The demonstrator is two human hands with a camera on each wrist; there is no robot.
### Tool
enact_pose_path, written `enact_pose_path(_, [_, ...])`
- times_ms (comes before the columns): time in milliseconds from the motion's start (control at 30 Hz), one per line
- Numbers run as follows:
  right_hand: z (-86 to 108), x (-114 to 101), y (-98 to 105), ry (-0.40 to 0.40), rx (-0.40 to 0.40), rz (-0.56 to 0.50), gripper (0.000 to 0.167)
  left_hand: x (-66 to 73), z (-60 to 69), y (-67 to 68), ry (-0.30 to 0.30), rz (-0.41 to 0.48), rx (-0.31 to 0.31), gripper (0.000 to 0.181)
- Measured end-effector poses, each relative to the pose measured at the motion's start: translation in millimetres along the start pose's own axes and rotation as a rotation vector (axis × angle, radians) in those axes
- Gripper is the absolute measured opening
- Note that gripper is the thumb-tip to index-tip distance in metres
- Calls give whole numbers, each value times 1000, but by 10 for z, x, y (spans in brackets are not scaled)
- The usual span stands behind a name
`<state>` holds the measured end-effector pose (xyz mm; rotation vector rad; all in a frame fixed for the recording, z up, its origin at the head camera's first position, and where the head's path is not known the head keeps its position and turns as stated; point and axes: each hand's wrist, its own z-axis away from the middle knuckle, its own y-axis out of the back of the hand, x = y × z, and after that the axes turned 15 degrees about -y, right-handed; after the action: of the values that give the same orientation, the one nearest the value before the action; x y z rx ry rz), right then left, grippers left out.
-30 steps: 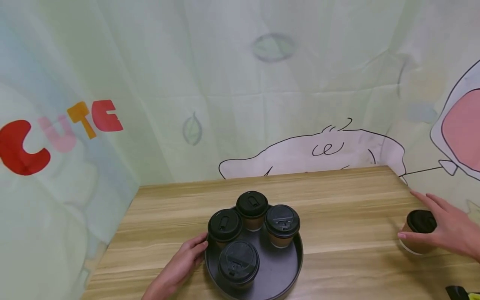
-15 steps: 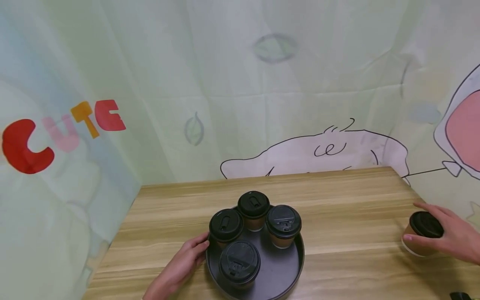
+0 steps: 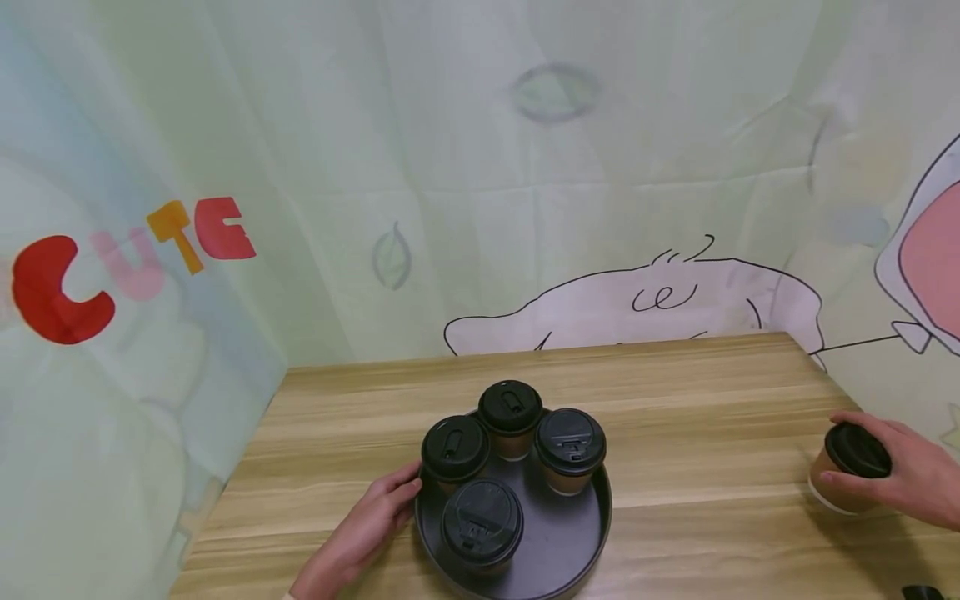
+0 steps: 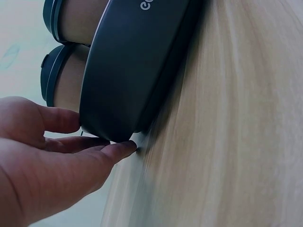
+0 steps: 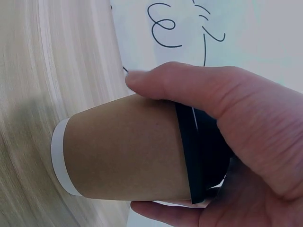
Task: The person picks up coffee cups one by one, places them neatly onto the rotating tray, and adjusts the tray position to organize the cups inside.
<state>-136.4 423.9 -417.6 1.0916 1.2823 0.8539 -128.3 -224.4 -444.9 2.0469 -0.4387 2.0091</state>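
Observation:
At the right of the head view my right hand (image 3: pixel 918 475) grips a brown paper coffee cup (image 5: pixel 123 151) by its upper part, thumb and fingers on opposite sides. The cup has a black lid (image 5: pixel 208 151) and a white base band. Whether its base touches the table cannot be told. My left hand (image 3: pixel 375 521) touches the left side of a round black tray (image 3: pixel 551 546); in the left wrist view its fingertips (image 4: pixel 124 147) lie against the outer wall, fairly straight. Several lidded coffee cups (image 3: pixel 482 525) stand upright on the tray, grouped toward its left and back.
The wood-grain table (image 3: pixel 675 400) reaches back to a pale printed curtain (image 3: pixel 465 167). A small black object (image 3: pixel 922 592) is cut off at the bottom right edge. Bare tabletop lies between the tray and the gripped cup.
My right hand has closed in around the cup's lid and upper wall. The whole view has drifted slightly, so the scene sits further right. My left hand stays at the tray.

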Motion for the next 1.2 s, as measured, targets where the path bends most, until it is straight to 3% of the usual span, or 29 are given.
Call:
enact_pose_path(200, [2, 51, -62, 70, 102, -24, 80, -3, -3, -6, 1, 2, 5, 60])
enact_pose_path(500, [10, 14, -47, 50, 64, -17, 78, 13, 5, -13, 11, -1, 15, 61])
enact_pose_path(667, [17, -103, -14, 41, 23, -13, 78, 4, 1, -11, 9, -7, 14, 61])
enact_pose_path(1200, [97, -648, 176, 156, 22, -26, 84, -4, -3, -5, -3, 8, 7, 58])
